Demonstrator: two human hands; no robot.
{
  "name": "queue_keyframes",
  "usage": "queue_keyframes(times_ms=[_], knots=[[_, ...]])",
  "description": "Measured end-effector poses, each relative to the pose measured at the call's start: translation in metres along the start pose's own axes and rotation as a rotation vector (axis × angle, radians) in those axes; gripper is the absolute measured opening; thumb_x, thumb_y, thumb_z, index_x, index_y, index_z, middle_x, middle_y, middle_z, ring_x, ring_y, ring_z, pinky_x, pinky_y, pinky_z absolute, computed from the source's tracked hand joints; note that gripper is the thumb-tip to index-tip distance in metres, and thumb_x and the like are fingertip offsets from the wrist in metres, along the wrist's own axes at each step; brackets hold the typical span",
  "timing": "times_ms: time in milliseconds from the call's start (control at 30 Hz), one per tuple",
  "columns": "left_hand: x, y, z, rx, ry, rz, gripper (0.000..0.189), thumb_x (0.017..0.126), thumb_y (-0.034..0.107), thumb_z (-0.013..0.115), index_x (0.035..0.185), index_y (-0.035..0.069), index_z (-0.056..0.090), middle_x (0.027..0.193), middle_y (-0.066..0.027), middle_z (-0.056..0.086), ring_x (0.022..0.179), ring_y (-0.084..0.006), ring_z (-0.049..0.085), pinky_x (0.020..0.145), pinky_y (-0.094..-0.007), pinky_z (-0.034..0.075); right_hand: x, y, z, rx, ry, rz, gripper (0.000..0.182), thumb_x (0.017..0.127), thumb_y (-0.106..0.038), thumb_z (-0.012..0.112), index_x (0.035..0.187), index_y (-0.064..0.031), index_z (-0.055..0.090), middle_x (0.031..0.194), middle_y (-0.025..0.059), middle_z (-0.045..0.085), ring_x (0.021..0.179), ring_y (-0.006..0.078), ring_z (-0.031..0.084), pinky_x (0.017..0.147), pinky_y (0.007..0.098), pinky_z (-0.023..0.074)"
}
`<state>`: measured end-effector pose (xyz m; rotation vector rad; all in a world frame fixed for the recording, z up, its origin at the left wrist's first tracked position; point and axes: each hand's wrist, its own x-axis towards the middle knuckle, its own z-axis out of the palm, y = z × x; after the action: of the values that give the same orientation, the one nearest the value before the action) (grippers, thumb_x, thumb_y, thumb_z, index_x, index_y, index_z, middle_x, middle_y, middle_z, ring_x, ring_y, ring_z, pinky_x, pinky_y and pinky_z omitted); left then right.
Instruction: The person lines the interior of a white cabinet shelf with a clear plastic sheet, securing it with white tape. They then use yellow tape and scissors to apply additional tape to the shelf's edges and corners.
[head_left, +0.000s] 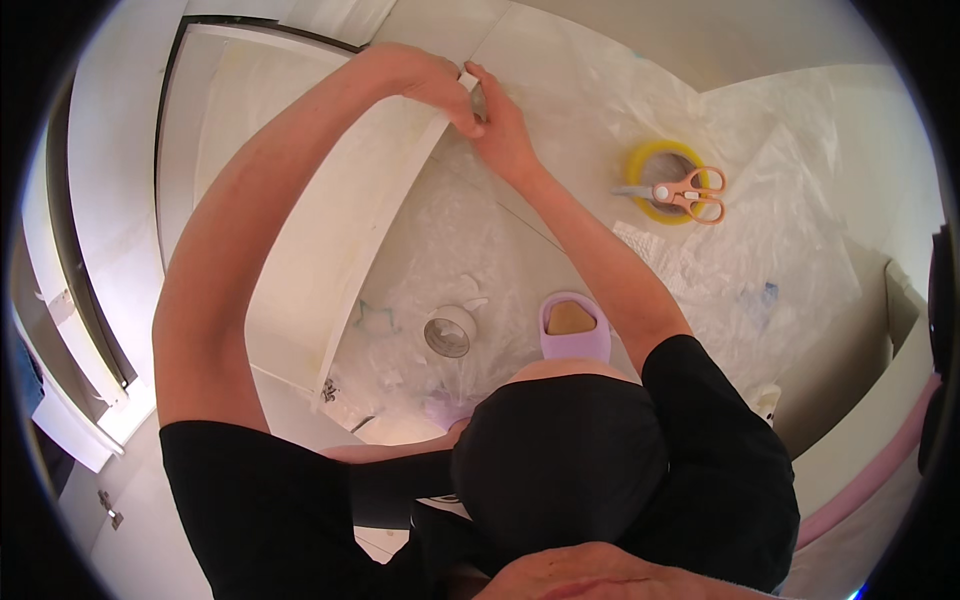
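Note:
A white cabinet door or panel (322, 255) stands at left, its narrow front edge (384, 234) running down toward me. At the far end of that edge, my left hand (439, 82) curls over the corner, thumb on the near side. My right hand (501, 127) meets it there, index finger and thumb around the corner. Between the hands a small white end piece (469, 80) shows; whether it is tape or part of the panel I cannot tell. The left fingertips are hidden.
Orange-handled scissors (688, 193) lie across a yellow-rimmed tape roll (642, 163) at right. Clear plastic sheeting (780, 157) covers the floor. Nearer are a white tape roll (463, 322) and a lilac slipper (576, 346). A metal hinge (110, 510) sits at lower left.

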<state>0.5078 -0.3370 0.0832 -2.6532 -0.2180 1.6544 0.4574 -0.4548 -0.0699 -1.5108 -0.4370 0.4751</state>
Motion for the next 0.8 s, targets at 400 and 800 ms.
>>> queue_keyframes(times_ms=[400,800], knots=[[-0.009,-0.003,0.032,0.024,0.406,0.057,0.062,0.074,0.056,0.066,0.086,-0.004,0.067,0.088,-0.0144,0.066,0.099,-0.0329,0.054,0.082,-0.0426,0.047,0.008,-0.004,-0.003,0.078,-0.006,0.142,0.052,0.085,0.008,0.048,0.134,-0.0088,0.052,0.137,0.0155,0.053,0.128,0.031,0.05,0.099,0.0367,0.0463],[-0.025,-0.069,0.017,-0.049,0.236,0.43,0.044,0.078,0.004,0.066,0.121,0.013,0.063,0.114,-0.0074,0.067,0.107,-0.0208,0.06,0.119,-0.0442,0.02,0.028,-0.023,-0.044,-0.061,-0.236,0.011,0.047,0.082,0.012,0.044,0.12,-0.0078,0.062,0.113,0.0086,0.067,0.105,0.0238,0.062,0.091,0.0326,0.0475]])
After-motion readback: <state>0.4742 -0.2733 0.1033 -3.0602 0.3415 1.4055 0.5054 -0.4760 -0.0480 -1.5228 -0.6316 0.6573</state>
